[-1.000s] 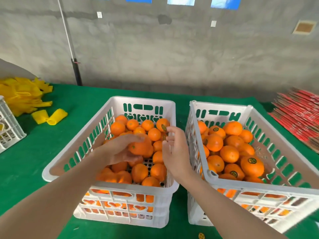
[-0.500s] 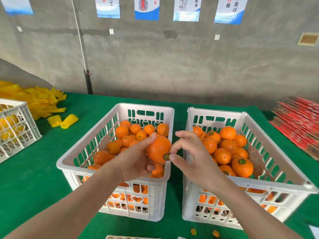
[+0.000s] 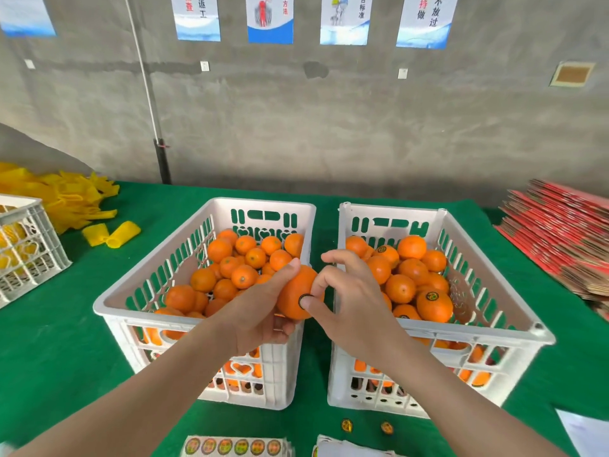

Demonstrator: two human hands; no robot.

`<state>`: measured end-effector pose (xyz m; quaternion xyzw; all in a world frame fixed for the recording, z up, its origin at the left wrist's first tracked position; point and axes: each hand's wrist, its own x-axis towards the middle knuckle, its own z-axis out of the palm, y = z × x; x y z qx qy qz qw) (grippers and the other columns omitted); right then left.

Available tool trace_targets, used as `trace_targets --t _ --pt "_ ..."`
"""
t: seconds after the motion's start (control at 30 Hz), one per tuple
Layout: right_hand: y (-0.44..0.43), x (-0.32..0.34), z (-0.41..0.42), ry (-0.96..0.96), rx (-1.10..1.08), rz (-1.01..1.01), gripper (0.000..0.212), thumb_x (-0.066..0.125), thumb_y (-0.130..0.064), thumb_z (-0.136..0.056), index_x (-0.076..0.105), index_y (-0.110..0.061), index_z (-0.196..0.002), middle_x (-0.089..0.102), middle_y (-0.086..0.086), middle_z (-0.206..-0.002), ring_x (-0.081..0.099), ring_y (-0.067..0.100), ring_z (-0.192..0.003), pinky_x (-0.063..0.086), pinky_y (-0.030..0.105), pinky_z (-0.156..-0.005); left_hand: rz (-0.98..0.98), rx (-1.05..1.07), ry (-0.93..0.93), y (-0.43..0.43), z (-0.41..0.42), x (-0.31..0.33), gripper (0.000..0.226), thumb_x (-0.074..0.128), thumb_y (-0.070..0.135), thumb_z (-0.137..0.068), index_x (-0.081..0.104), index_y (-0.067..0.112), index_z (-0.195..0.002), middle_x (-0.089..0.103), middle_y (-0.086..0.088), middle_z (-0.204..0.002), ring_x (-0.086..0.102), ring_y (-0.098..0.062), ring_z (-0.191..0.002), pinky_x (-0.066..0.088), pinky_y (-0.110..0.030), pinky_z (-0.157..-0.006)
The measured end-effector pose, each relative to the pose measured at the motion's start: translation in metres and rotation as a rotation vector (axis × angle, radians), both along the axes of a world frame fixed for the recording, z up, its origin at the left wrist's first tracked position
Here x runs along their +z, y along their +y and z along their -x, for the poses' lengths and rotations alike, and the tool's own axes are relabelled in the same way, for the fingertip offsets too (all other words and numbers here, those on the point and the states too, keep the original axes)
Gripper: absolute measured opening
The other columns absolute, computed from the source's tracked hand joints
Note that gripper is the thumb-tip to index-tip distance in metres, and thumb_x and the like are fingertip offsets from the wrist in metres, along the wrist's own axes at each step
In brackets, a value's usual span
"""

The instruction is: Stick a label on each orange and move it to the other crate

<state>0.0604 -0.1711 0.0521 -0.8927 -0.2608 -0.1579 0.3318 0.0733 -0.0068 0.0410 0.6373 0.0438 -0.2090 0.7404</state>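
A sticker sheet (image 3: 230, 446) lay nearest you. Your left hand (image 3: 260, 311) gripped the orange (image 3: 291, 286) above the left crate (image 3: 131, 291), by its right rim. Your right hand (image 3: 349, 301) pinched the orange's side with bent fingers, thumb (image 3: 314, 304) pressing the round label (image 3: 302, 299). The right crate (image 3: 494, 275) sat just beside.

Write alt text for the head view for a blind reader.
The left hand holds an orange above the right edge of the left crate while the right hand presses a round label onto it. Both white crates hold oranges on a green table; some in the right crate show labels.
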Motion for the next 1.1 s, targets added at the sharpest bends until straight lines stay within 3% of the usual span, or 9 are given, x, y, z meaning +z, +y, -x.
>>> trace_targets --t 0.13,0.37,0.43,0.57,0.63,0.7,0.87,0.97,1.1 --pt "-0.004 -0.005 0.002 -0.127 -0.103 0.026 0.018 0.071 -0.030 -0.080 0.062 -0.018 -0.072 0.053 0.000 -0.125 0.042 0.016 -0.124 0.025 0.024 -0.094 -0.047 0.056 -0.009 -0.007 0.001 -0.001 0.066 0.061 0.068 -0.060 0.064 0.015 -0.100 0.054 -0.006 -0.065 0.046 -0.015 -0.049 0.042 -0.024 -0.048" --pt "-0.008 -0.010 0.002 -0.327 -0.209 -0.058 0.021 0.073 -0.032 -0.071 0.063 -0.014 -0.072 0.064 0.005 -0.095 0.061 0.022 -0.096 0.045 0.033 -0.081 -0.110 0.120 0.026 -0.021 -0.004 0.002 0.052 0.052 0.059 -0.085 0.059 0.014 -0.111 0.052 -0.010 -0.074 0.045 -0.016 -0.051 0.042 -0.025 -0.052" --pt "-0.012 -0.009 -0.003 -0.255 -0.225 -0.076 0.037 0.072 -0.042 -0.072 0.061 -0.014 -0.093 0.061 0.001 -0.099 0.056 0.017 -0.094 0.047 0.034 -0.081 -0.154 0.145 0.009 -0.025 -0.008 0.005 0.051 0.052 0.059 -0.086 0.058 0.014 -0.111 0.053 -0.009 -0.072 0.046 -0.017 -0.052 0.042 -0.026 -0.052" --pt "-0.028 -0.008 -0.016 0.016 -0.137 -0.111 0.076 0.065 -0.059 -0.071 0.037 -0.028 -0.135 0.047 -0.011 -0.131 0.037 0.007 -0.119 0.033 0.033 -0.102 -0.201 0.154 -0.017 -0.034 -0.018 0.011 0.050 0.055 0.059 -0.083 0.056 0.016 -0.109 0.060 -0.008 -0.072 0.053 -0.022 -0.060 0.046 -0.032 -0.060" --pt "-0.033 -0.008 -0.023 -0.005 -0.101 -0.018 0.077 0.067 -0.060 -0.070 0.037 -0.031 -0.134 0.046 -0.011 -0.132 0.035 0.008 -0.121 0.025 0.039 -0.108 -0.204 0.117 -0.027 -0.044 -0.028 0.014 0.052 0.055 0.061 -0.082 0.056 0.021 -0.115 0.069 -0.010 -0.094 0.065 -0.030 -0.087 0.054 -0.042 -0.083" --pt "-0.038 -0.007 -0.034 -0.104 -0.156 0.096 0.075 0.071 -0.057 -0.066 0.040 -0.032 -0.130 0.050 -0.010 -0.128 0.039 0.012 -0.121 0.010 0.044 -0.112 -0.196 0.085 -0.025 -0.059 -0.037 0.018 0.056 0.053 0.063 -0.083 0.055 0.023 -0.123 0.069 -0.013 -0.111 0.064 -0.029 -0.104 0.048 -0.049 -0.099" --pt "-0.070 -0.004 -0.081 -0.189 -0.312 0.304 0.068 0.061 -0.061 -0.064 0.045 -0.032 -0.124 0.056 -0.003 -0.126 0.043 0.023 -0.124 -0.004 0.053 -0.111 -0.288 0.013 -0.048 -0.085 -0.059 0.026 0.078 0.027 0.073 -0.083 0.050 0.015 -0.129 0.067 -0.016 -0.113 0.064 -0.033 -0.105 0.050 -0.044 -0.095" --pt "-0.112 -0.009 -0.127 0.024 -0.494 0.524 0.070 0.063 -0.055 -0.068 0.043 -0.024 -0.129 0.054 0.004 -0.131 0.039 0.030 -0.129 0.000 0.062 -0.110 -0.417 0.120 -0.078 -0.074 -0.074 0.031 0.064 0.023 0.059 -0.096 0.046 0.014 -0.135 0.061 -0.013 -0.126 0.060 -0.031 -0.111 0.045 -0.044 -0.098" --pt "-0.165 -0.033 -0.162 0.298 -0.691 0.824 0.072 0.058 -0.048 -0.072 0.037 -0.017 -0.134 0.051 0.008 -0.135 0.035 0.035 -0.133 -0.001 0.069 -0.107 -0.335 0.319 -0.095 -0.025 -0.084 0.025 0.045 0.037 0.047 -0.100 0.061 0.009 -0.108 0.068 -0.014 -0.107 0.066 -0.029 -0.089 0.051 -0.041 -0.080"
